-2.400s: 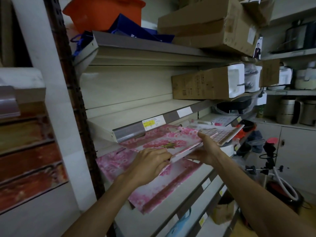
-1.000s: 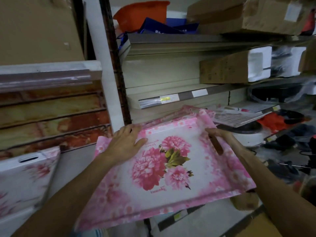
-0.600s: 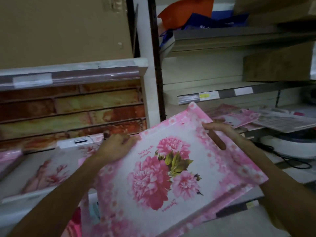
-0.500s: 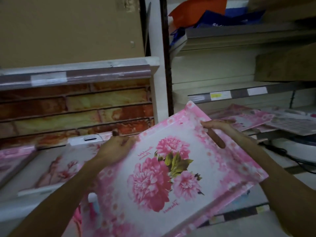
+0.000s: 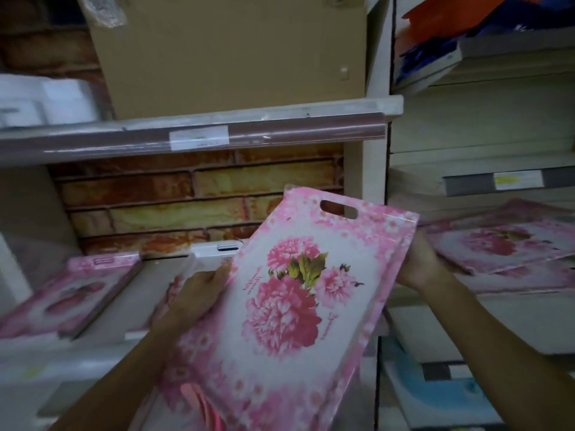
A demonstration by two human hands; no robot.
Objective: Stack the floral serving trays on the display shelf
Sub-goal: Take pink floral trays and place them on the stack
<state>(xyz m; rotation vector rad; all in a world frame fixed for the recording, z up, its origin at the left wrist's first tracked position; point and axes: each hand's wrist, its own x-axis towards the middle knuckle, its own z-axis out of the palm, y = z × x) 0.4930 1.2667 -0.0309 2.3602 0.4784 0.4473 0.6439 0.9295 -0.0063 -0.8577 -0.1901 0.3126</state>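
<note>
Floral serving tray point(image 5: 289, 309) held tilted at frame centre, handle slot toward top, pink peony print facing camera. Left hand point(image 5: 199, 293) grasps its left long edge; right hand point(image 5: 418, 262) grasps right edge, fingers hidden behind tray. More floral trays lie on shelf: one at left point(image 5: 71, 290), stack at right point(image 5: 504, 244). Cardboard box point(image 5: 230, 51) on shelf at upper centre, above price label strip point(image 5: 199, 138).

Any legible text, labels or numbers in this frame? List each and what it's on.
None can be read.
Held floral tray: cursive script on both sides of the flowers, too blurred.
White label on the upper shelf's edge strip: blurred.
Yellow-and-white price tag on the right-hand shelf's edge: too small.
Small tag on the cardboard box: unreadable.
</note>
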